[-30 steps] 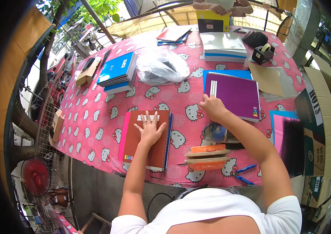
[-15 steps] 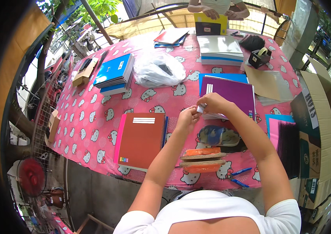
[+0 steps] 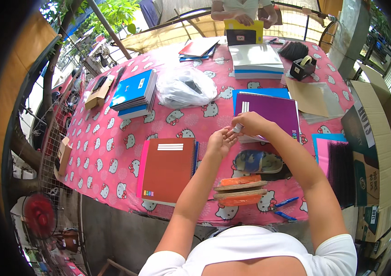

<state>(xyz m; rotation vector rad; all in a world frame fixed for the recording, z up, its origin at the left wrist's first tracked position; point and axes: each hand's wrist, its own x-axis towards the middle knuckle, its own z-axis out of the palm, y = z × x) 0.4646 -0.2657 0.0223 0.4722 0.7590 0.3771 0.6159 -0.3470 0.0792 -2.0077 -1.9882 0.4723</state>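
Over the near edge of a purple spiral notebook, my hands meet. My right hand pinches a small white piece, perhaps a paper or sticker; it is too small to make out fully. Palm up just below it, my left hand has its fingers loosely apart, their tips close to the white piece. Under the purple notebook lies a blue-covered one. To the left of my left forearm rests a brown notebook on a pink one.
Near me lie a patterned pouch, orange-and-tan blocks and blue-handled scissors. Farther off are stacked blue notebooks, a plastic bag, a tape dispenser and a cardboard box. Across the table, a person holds a yellow-and-black item.
My left fingers have loosened and opened beside the white piece, which my right hand keeps pinched. The person opposite has shifted their hands on the yellow-and-black item. The view has moved slightly.
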